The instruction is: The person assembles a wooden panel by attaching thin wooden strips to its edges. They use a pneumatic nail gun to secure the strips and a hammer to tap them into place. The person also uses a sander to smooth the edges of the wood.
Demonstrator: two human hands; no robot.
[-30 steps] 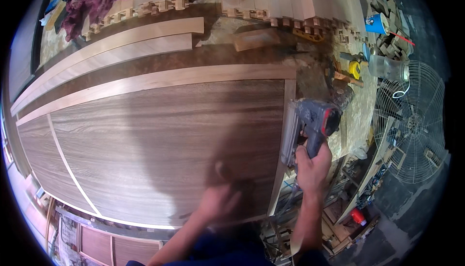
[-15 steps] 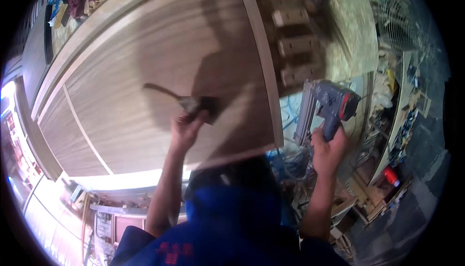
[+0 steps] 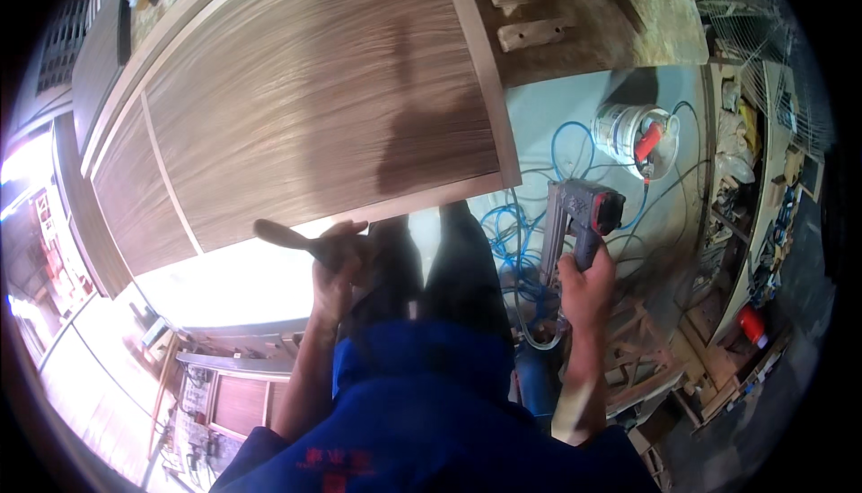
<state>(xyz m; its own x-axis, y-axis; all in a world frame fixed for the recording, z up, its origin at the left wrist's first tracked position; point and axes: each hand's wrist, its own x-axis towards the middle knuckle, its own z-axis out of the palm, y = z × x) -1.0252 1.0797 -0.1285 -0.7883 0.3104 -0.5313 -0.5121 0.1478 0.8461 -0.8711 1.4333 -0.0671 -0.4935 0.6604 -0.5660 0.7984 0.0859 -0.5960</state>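
Gripping nail gun (image 3: 588,207), left hand (image 3: 336,276) withdrawn

Unreadable red lettering (image 3: 337,456) on blue shirt (image 3: 426,394)

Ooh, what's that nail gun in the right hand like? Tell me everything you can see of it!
The nail gun is dark grey and scuffed, with red trim near its black right end. A long, straight bar, metallic-looking, runs along its left side. The right hand is wrapped around its handle, hiding part of it. It is held up over the pale floor, to the right of the wooden panel and not touching it. Whether a hose joins it is hard to tell.
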